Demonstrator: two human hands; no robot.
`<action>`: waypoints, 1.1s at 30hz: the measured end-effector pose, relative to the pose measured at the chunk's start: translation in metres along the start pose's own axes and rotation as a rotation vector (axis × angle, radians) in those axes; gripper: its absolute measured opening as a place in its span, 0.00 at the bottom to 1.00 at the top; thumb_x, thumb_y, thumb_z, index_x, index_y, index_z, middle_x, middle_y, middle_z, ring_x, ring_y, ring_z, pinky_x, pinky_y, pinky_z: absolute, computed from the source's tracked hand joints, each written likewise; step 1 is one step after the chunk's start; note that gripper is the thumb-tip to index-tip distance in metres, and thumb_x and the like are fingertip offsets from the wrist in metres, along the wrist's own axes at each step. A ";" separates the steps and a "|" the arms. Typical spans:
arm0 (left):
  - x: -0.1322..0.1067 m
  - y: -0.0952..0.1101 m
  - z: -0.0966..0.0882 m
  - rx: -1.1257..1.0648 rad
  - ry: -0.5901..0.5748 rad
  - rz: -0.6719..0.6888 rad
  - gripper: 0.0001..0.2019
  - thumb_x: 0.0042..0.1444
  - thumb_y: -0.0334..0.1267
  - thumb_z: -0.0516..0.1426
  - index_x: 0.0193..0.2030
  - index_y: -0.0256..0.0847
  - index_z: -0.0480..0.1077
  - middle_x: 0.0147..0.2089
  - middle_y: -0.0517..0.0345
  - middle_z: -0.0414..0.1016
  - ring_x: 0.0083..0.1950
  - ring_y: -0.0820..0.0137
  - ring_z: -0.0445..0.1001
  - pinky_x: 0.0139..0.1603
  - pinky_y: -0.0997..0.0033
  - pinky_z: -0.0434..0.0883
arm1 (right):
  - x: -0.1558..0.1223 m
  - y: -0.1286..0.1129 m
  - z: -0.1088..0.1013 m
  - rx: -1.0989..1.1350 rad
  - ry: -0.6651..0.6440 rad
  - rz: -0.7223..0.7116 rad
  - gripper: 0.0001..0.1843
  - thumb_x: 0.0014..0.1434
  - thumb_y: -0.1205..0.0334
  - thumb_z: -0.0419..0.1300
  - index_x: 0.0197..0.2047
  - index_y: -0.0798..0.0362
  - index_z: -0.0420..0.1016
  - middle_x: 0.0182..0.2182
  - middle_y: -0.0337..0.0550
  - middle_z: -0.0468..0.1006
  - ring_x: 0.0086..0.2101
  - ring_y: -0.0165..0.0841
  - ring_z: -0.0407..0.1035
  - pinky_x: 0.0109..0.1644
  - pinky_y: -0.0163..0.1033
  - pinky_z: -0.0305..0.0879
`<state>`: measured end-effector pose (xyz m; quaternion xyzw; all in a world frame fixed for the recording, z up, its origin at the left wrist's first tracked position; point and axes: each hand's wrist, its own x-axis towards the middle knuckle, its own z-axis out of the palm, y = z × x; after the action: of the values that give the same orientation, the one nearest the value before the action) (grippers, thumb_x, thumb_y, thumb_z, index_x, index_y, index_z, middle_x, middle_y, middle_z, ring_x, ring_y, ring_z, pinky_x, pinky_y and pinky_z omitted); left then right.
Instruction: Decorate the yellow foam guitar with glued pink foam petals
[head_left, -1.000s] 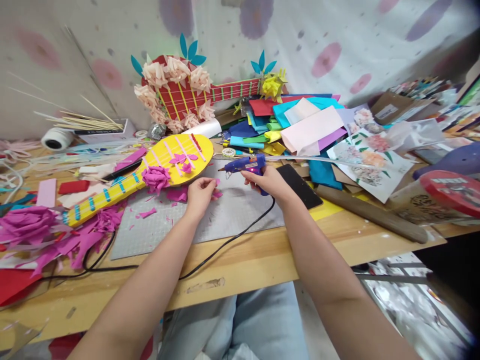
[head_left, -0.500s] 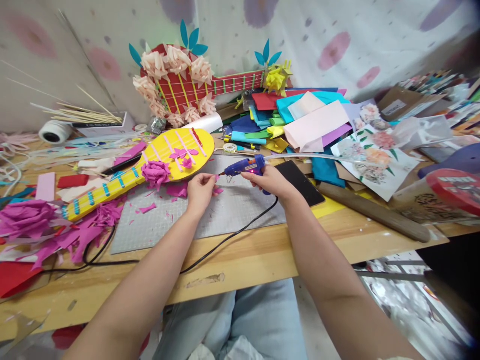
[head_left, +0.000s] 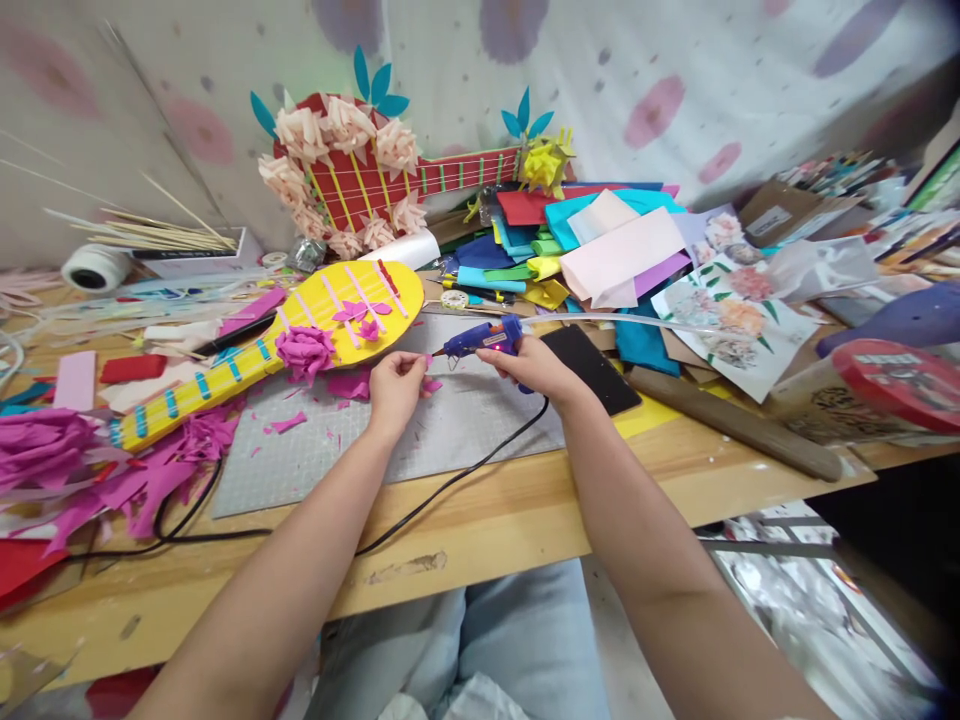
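Observation:
My right hand (head_left: 529,367) is wrapped around a blue hot glue gun (head_left: 487,338), with a long clear glue stick (head_left: 622,320) trailing from its back. Its nozzle points left, right by the fingertips of my left hand (head_left: 397,390). Those fingers pinch a small magenta paper piece (head_left: 429,360), mostly hidden by them. Just behind my left hand lies a yellow paper guitar (head_left: 397,305) with pink strings, blue frets and a magenta paper flower (head_left: 305,352). Both hands are over a grey cutting mat (head_left: 270,470) strewn with magenta scraps.
A red guitar (head_left: 360,195) with peach flowers leans at the back. Coloured paper (head_left: 622,250) is heaped to its right. A black cord (head_left: 450,485) crosses the mat's front edge. A brown wooden bar (head_left: 735,425) and a red-lidded tub (head_left: 900,385) stand at right.
The whole view has shifted slightly, so things sit a little further left. Both hands keep nearly the same pose, the nozzle still close to the pinched paper.

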<state>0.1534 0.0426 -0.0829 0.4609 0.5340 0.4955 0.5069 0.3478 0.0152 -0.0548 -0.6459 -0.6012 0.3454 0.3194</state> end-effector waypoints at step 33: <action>0.001 0.000 0.000 -0.020 0.009 0.006 0.05 0.45 0.35 0.59 0.28 0.36 0.69 0.23 0.62 0.70 0.22 0.74 0.71 0.16 0.79 0.66 | -0.002 -0.004 -0.002 -0.032 -0.044 0.042 0.24 0.48 0.39 0.58 0.24 0.55 0.67 0.19 0.40 0.69 0.19 0.26 0.61 0.22 0.34 0.57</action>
<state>0.1530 0.0431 -0.0833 0.4552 0.5298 0.5043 0.5078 0.3470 0.0132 -0.0504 -0.6557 -0.5997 0.3564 0.2886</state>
